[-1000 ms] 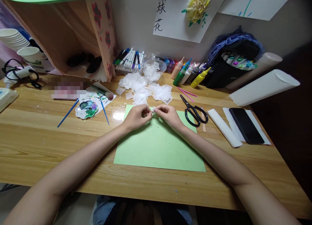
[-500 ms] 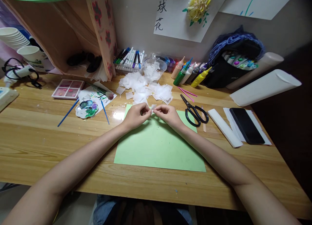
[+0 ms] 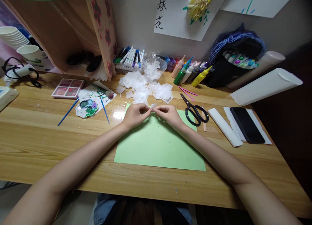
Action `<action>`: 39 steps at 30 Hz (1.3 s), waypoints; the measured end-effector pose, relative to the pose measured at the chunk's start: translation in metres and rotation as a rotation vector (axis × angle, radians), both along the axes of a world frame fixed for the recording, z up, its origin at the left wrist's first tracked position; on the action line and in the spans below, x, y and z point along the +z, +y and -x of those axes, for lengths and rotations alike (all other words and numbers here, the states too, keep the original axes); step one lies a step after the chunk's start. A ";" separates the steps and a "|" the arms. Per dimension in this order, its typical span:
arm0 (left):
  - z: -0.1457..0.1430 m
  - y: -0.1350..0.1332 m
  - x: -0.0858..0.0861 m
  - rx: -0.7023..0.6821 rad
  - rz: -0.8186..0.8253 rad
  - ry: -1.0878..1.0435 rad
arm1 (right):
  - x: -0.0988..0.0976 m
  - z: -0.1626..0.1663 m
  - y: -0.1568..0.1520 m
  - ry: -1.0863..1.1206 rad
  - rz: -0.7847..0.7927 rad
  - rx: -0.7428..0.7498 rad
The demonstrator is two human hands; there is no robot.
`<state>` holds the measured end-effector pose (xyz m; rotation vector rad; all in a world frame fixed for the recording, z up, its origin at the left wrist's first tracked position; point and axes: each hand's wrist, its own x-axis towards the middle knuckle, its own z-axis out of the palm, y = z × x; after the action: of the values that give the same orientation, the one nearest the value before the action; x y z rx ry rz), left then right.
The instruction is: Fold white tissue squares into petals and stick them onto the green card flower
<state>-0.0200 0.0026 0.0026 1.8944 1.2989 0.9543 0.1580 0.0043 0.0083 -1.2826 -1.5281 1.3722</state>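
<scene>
Over the far edge of a green sheet of paper (image 3: 159, 147), my left hand (image 3: 137, 116) and my right hand (image 3: 168, 116) meet fingertip to fingertip. Both are closed in a pinch on one small white paper piece (image 3: 153, 105), whose top pokes up between the fingers; its lower part is hidden. Just beyond my hands lies a loose pile of thin white paper squares (image 3: 138, 88). More squares fill a clear plastic bowl (image 3: 159, 67) behind the pile. Black-handled scissors (image 3: 195, 111) rest to the right of my right hand, partly on the green sheet.
Left of my hands lie a paint palette (image 3: 87, 108), blue brushes (image 3: 68, 112) and a pink four-part case (image 3: 68, 88). Paint bottles (image 3: 181, 73) and markers (image 3: 129, 58) stand along the wall. At right are a folded white strip (image 3: 225, 127) and a black phone (image 3: 247, 125).
My fingertips have drawn closer together around the white paper piece, and less of it shows between them. The things on the table have stayed put.
</scene>
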 end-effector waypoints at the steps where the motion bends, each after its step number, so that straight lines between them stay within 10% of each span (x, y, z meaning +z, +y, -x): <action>1: 0.000 0.000 0.000 -0.006 0.021 -0.022 | -0.001 0.000 0.000 0.000 -0.005 -0.002; 39: 0.000 0.003 0.000 -0.041 0.078 -0.112 | -0.008 0.001 0.003 -0.016 -0.059 -0.004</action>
<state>-0.0199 0.0051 0.0021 1.7755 1.2097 0.9609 0.1573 0.0077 0.0007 -1.2627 -1.5641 1.3080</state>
